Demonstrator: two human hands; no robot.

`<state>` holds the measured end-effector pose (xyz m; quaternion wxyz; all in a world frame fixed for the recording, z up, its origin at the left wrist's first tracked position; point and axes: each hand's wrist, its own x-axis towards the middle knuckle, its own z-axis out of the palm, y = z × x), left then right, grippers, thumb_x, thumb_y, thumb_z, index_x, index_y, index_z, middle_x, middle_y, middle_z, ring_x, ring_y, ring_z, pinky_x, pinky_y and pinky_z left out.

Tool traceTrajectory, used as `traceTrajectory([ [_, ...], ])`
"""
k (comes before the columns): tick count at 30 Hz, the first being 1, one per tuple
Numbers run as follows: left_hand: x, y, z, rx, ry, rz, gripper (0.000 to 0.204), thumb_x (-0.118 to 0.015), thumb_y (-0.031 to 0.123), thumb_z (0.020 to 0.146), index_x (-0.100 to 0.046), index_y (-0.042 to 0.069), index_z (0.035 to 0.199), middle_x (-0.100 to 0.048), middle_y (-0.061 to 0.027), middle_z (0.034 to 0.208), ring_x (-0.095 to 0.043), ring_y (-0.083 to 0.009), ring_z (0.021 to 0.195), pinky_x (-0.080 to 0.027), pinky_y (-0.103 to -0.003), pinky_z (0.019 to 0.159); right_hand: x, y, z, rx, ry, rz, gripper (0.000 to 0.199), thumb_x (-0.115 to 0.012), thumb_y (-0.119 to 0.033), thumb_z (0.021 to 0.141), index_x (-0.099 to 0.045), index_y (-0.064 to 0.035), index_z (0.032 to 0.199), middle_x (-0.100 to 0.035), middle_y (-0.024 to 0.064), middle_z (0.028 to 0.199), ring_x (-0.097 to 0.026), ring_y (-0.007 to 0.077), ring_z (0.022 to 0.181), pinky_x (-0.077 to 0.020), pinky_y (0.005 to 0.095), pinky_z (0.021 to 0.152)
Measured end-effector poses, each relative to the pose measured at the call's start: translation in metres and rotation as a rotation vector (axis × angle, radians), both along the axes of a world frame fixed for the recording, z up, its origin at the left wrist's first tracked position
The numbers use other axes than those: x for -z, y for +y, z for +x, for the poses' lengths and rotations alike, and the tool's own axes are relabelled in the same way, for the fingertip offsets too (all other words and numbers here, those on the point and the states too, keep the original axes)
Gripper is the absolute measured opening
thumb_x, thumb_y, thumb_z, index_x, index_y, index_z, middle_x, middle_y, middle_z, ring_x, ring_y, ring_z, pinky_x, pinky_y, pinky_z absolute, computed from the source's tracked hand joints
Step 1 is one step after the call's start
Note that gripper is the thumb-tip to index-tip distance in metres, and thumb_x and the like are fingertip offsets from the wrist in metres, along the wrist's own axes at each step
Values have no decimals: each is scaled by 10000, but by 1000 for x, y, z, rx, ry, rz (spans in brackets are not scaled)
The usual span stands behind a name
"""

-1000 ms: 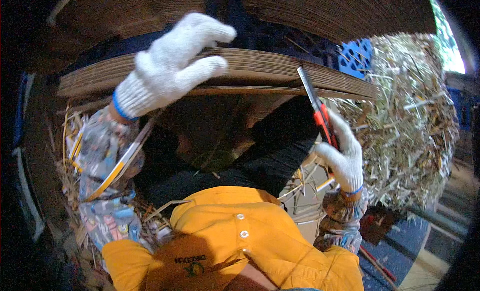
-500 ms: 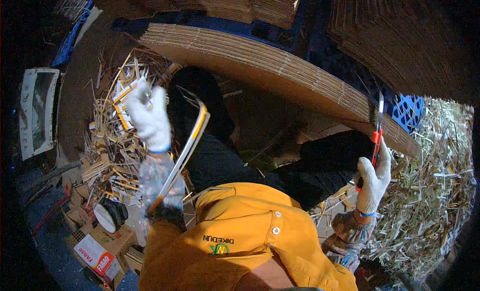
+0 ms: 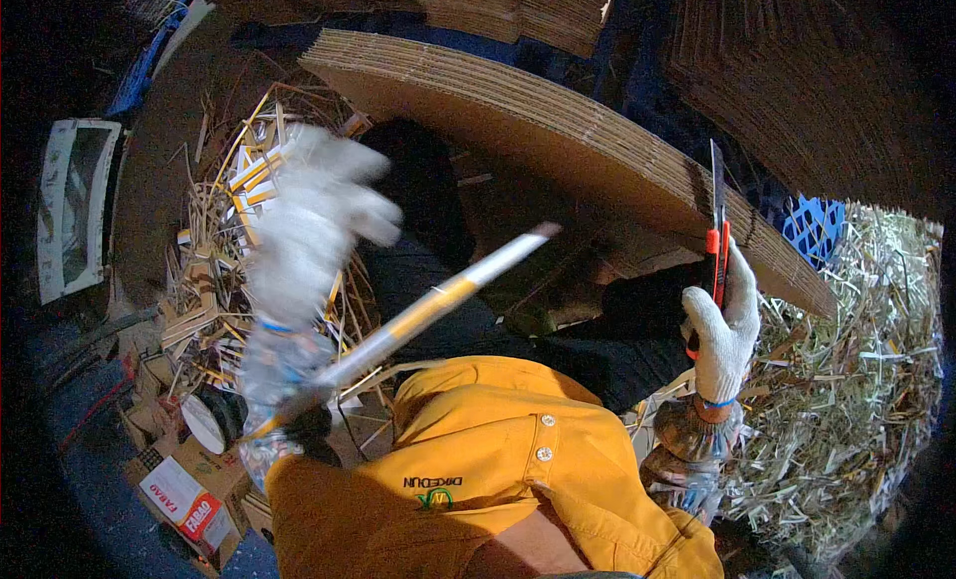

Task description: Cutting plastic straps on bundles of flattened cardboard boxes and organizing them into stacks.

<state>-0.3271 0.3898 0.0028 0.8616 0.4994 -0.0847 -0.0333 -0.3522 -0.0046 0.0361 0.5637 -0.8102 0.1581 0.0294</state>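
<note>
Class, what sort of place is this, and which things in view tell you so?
Probably a cardboard workshop or packaging storeroom: there is a stack of flat cardboard, a heap of pale strips, and a red-and-black knife in the gloved right hand.

Lettered label point(image 3: 183, 499) on carton point(image 3: 214, 467), lettering point(image 3: 432, 481) on shirt point(image 3: 488, 410)

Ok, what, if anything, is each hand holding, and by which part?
Right hand: red-and-black knife, by its handle, blade free. Left hand: blurred, open, apparently empty.
</note>
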Motion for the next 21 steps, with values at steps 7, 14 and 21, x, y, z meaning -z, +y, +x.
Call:
traceTrajectory([
  [7, 147, 271, -71, -877, 601, 623, 459, -599, 263, 959, -524, 23, 1343, -596, -97, 1193, -568, -199, 1038, -468, -332, 897, -17, 26, 14, -306, -182, -307, 741, -722, -35, 823, -394, -26, 1488, -544, 148, 1416, -571, 202, 1234, -450, 314, 1016],
  [14, 109, 113, -23, -805, 350, 957, 491, -676, 210, 923, -528, -43, 1317, -568, -167, 1311, -550, -255, 1200, -415, -365, 1060, -29, 38, 12, -428, -174, -576, 734, -740, -89, 809, -433, -88, 1476, -648, 203, 1232, -696, 298, 1015, -538, 345, 856],
  [21, 60, 51, 40, -905, -126, 908, 418, -653, 160, 947, -545, -18, 1310, -589, -141, 1271, -574, -228, 1158, -455, -355, 1023, -41, 56, -12, -661, -5, -417, 741, -749, -156, 799, -440, -99, 1471, -591, 225, 1323, -626, 326, 1176, -510, 354, 963],
])
